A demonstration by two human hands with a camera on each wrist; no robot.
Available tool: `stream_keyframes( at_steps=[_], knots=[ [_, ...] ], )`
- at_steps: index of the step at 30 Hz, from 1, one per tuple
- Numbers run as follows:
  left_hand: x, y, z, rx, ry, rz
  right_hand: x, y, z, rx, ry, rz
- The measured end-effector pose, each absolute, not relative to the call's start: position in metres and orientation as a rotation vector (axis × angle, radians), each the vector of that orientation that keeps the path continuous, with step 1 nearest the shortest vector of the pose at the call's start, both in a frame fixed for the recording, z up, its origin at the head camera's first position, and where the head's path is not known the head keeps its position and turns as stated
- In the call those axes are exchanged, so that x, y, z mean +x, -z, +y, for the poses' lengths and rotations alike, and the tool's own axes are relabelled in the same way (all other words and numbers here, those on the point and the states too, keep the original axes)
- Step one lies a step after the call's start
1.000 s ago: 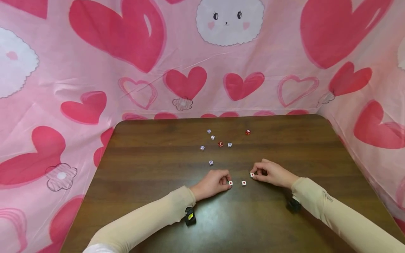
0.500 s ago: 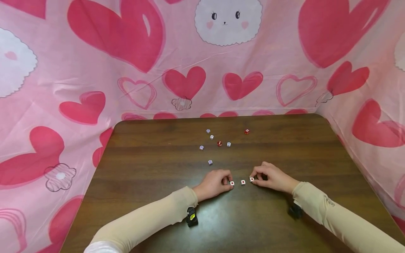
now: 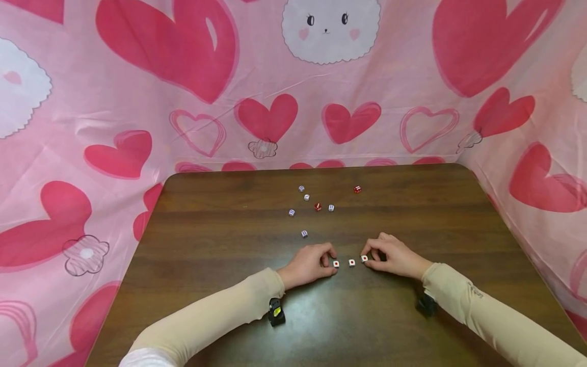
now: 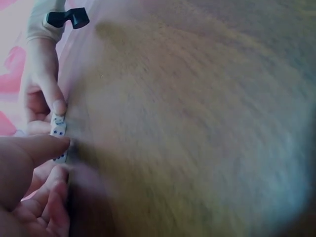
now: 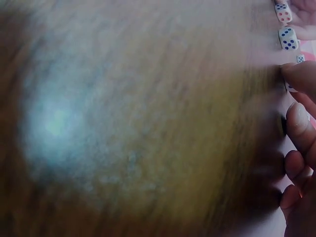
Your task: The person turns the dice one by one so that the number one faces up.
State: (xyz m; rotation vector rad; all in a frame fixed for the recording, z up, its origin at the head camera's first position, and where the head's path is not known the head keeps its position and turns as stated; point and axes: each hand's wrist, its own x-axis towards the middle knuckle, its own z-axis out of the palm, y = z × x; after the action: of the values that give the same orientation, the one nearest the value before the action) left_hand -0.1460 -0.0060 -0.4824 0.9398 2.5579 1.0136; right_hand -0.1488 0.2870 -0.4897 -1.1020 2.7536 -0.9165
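My left hand (image 3: 308, 265) pinches a white die (image 3: 336, 264) between thumb and fingers, its single red pip facing up. Opposite it, my right hand (image 3: 395, 256) holds another white die (image 3: 364, 258), also with the red pip on top. A third such die (image 3: 351, 262) sits between them on the table, with small gaps showing in the head view. In the right wrist view, that middle die (image 5: 288, 38) shows blue pips on its side, and my right thumb partly covers the die in that hand. My left thumb (image 4: 52, 147) partly hides the left die in the left wrist view.
Several white dice lie farther back, the nearest one (image 3: 304, 234) just beyond my left hand. Two clear red dice are among them, one (image 3: 318, 207) in the middle and one (image 3: 357, 189) toward the back right. Pink heart-patterned cloth (image 3: 257, 66) surrounds the brown wooden table (image 3: 220, 214).
My right hand has brought its die nearer me and slightly left, beside the middle die. My left hand has shifted its die slightly right. The dice farther back stay put.
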Motion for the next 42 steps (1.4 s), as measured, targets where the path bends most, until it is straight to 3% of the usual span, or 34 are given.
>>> stream_keyframes(
  at_steps=[7, 18, 28, 42],
  knots=[
    [-0.153, 0.477, -0.023, 0.887, -1.247, 2.395, -0.15, 0.489, 0.287, -1.078, 0.901, 2.748],
    [-0.173, 0.473, -0.052, 0.665, -1.386, 2.641, -0.149, 0.489, 0.289, -1.012, 0.891, 2.731],
    [-0.196, 0.484, -0.064, 0.503, -1.254, 2.76, -0.149, 0.489, 0.288, -0.993, 0.89, 2.707],
    [-0.195, 0.48, -0.058, 0.453, -1.047, 2.79, -0.151, 0.497, 0.288, -1.066, 0.895, 2.753]
  ],
)
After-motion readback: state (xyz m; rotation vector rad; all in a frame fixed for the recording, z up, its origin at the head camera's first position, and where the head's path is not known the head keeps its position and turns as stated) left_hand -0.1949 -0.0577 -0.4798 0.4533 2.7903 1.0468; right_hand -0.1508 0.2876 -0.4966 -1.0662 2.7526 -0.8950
